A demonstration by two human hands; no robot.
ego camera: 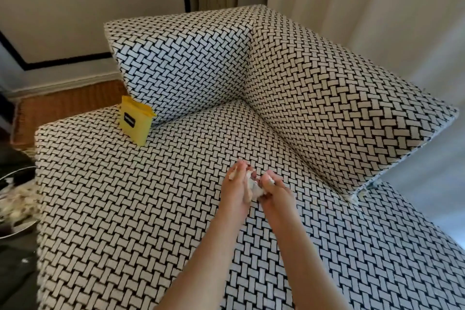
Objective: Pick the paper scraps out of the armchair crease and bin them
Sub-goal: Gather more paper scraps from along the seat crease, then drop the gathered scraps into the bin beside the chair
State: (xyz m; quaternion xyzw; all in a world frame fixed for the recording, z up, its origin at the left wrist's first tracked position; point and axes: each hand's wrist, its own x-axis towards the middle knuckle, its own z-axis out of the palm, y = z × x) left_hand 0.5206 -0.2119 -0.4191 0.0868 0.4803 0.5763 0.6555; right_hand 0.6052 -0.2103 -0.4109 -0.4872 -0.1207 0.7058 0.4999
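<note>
White crumpled paper scraps [254, 187] sit between my two hands, above the seat and out of the crease. My left hand [236, 190] and my right hand [275, 192] are pressed together around them, with the fingers curled on the paper. Under the hands is the armchair seat [141, 204], woven in black and cream. A yellow packet [134, 122] leans on the back cushion [186, 63], well apart from my hands. At the far left stands a round metal container [13, 230] with pale bits inside, too blurred to name.
</note>
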